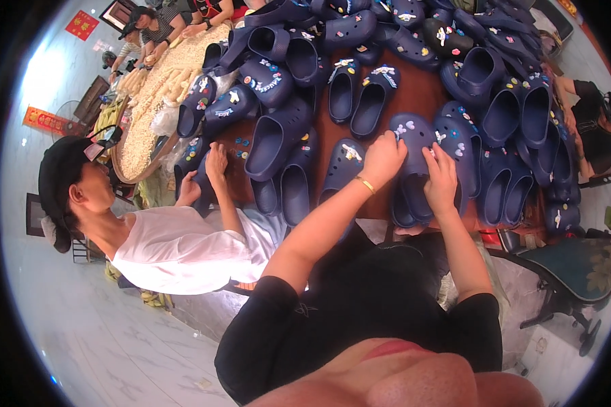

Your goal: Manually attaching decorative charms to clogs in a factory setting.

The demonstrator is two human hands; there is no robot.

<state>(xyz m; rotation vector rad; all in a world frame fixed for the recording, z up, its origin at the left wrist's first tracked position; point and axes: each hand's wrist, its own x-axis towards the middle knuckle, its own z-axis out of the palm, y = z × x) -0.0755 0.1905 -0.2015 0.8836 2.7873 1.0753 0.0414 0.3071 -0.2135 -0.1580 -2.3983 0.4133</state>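
Observation:
In front of me is a navy foam clog (414, 178), toe pointing away, with pale charms on its upper. My left hand (385, 157) has closed fingers at the left side of the toe, beside these charms. My right hand (441, 179) grips the clog's right side, with bent fingers on the upper near a white charm. What the fingertips press is partly hidden. Touching on the right is another navy clog (458, 146) with blue and lilac charms. Left of my wrist lies a navy clog (343, 163) with a white figure charm.
Many navy clogs (302, 61) crowd the reddish-brown table (349, 144). At my left, a person in a white shirt (176, 247) handles a clog near loose blue charms (241, 142). Beyond is a large tray of pale kernels (149, 129). A chair (577, 268) stands at right.

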